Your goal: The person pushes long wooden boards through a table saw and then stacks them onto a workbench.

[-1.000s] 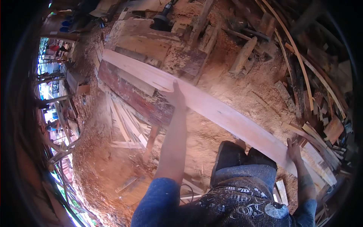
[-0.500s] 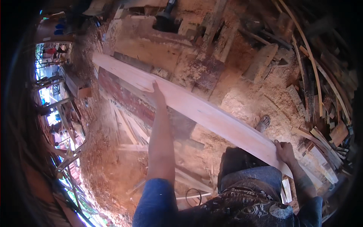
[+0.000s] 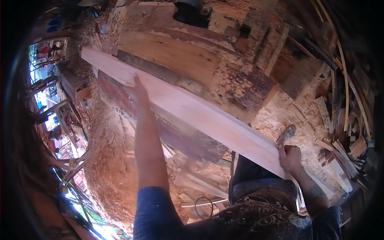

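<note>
A long pale wooden plank slants from the far left down to my body at the right. Its far part lies over a rough workbench. My left hand grips the near long edge towards the far end, its thumb on the upper face and its other fingers mostly hidden. Close to my waist, my right hand is closed round the opposite long edge near the plank's near end. Its fingers on the plank's underside cannot be seen.
Sawdust and shavings cover the floor. Offcuts lie below the bench, and more scrap wood is piled at the right. A dark tool sits at the bench's far side. A foot shows beside my right hand.
The plank has moved farther over the bench, towards the far left, with both hands still on it. The view has shifted too, so the bench appears larger and nearer.
</note>
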Available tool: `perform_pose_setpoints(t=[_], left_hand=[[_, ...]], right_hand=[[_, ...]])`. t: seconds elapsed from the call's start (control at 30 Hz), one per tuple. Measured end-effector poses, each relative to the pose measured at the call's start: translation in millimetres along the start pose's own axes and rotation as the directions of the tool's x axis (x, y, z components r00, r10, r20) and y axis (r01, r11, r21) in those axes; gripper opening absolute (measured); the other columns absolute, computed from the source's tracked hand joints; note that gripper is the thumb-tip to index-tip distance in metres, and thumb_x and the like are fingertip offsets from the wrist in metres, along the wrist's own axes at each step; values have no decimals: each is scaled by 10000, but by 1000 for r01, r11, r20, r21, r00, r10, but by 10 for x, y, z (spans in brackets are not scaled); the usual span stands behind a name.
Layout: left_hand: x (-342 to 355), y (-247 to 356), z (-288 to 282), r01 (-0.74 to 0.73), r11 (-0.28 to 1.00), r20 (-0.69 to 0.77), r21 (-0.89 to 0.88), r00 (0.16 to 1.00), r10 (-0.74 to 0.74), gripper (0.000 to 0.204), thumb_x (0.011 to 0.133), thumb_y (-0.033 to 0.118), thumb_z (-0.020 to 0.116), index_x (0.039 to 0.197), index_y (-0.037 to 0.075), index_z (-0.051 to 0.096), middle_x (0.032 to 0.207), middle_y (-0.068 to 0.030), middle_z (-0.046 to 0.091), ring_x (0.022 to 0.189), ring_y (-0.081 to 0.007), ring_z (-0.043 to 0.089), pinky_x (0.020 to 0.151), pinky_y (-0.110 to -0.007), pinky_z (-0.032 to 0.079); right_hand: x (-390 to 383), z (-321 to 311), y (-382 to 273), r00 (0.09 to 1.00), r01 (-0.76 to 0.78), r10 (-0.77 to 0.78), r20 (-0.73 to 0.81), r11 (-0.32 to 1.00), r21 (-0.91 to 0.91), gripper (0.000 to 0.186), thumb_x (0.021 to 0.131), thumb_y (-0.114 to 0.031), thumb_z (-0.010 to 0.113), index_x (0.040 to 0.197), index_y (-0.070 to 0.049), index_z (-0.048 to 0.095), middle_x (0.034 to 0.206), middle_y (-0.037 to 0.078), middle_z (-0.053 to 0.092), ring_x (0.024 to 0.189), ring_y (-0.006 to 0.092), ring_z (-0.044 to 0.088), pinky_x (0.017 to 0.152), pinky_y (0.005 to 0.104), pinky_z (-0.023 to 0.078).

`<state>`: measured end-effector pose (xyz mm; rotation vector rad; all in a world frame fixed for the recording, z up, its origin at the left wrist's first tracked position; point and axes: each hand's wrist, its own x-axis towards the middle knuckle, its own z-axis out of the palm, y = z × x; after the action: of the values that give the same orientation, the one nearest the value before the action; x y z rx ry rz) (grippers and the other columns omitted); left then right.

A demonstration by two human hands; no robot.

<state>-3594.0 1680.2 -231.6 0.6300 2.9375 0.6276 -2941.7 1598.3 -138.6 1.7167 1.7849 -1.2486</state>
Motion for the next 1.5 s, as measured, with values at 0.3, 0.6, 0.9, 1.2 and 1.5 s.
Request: perform_pose_setpoints(t=[0.3,0.6,0.9,1.2,1.5], left_hand=[[1882,-181,-76,-165,983,-80,-85,984,158,944,873,653,610,1408,-97,405,1374,-271,525,1231,-368,538,1022,-426,447],[1959,-277,-301,-44,999,-99,1,994,44,841,912,636,562,1397,-49,502,1370,-254,552,1239,-310,562,1003,-373,456],[-2458,20,-483,-90,919,166,-385,972,165,694,1031,268,502,1542,-57,162,1579,-256,260,1455,-363,292,1212,-450,229],[-4122,563,-490,-82,983,159,-164,981,108,812,1000,487,503,1559,3,168,1550,-373,164,1395,-512,304,1143,-540,303],[-4209,796,-449,10,995,124,-99,992,2,850,1004,545,456,1564,-13,144,1520,-431,139,1391,-556,282,1139,-544,301]], right_hand=[[833,281,-1699,993,97,-97,-60,995,6,628,964,-495,490,633,6,675,613,252,624,626,420,655,655,527,526],[889,327,-2093,975,130,-119,-187,990,49,573,969,-482,488,738,-3,702,690,252,654,707,428,672,709,515,527],[567,14,-1620,991,77,-52,-125,975,207,590,981,-545,452,961,-24,728,895,260,689,901,423,673,846,498,513],[-1535,-52,2647,954,63,-76,-291,997,-53,441,902,-380,655,1111,9,661,1115,230,616,1079,396,596,935,465,476],[-1712,-303,3115,1000,8,-11,-29,993,-118,620,652,-581,773,797,15,681,788,255,663,794,430,662,743,488,517]])
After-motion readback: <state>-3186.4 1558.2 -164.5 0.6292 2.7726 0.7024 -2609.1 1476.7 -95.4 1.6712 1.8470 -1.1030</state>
